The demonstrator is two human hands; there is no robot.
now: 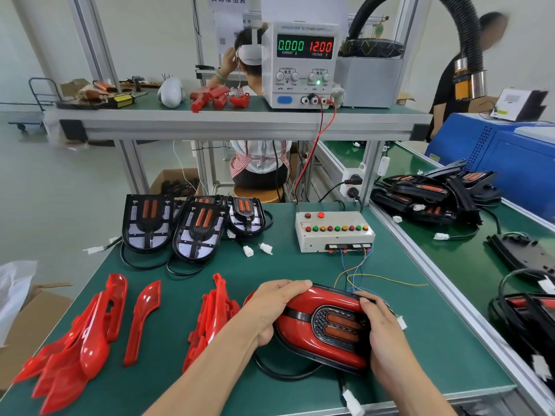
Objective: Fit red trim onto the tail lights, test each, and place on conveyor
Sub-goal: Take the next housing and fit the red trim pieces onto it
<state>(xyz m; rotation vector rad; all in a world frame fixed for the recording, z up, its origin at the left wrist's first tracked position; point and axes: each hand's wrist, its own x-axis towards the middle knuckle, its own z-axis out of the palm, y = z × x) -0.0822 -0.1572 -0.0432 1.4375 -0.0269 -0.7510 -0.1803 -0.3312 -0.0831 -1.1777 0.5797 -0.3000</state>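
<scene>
My left hand (277, 307) and right hand (383, 331), fingers curled, clamp the tail light (327, 325); I press its red trim (327, 298) evenly (checking every edge seats).

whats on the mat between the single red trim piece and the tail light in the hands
In the head view, a stack of red trim pieces stands between the single red trim piece and the tail light; the rest is bare green mat.

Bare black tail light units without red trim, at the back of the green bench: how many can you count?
3 plainly: the left bare black tail light unit, the middle and the right. Another may lie partly hidden behind the middle one.
</scene>
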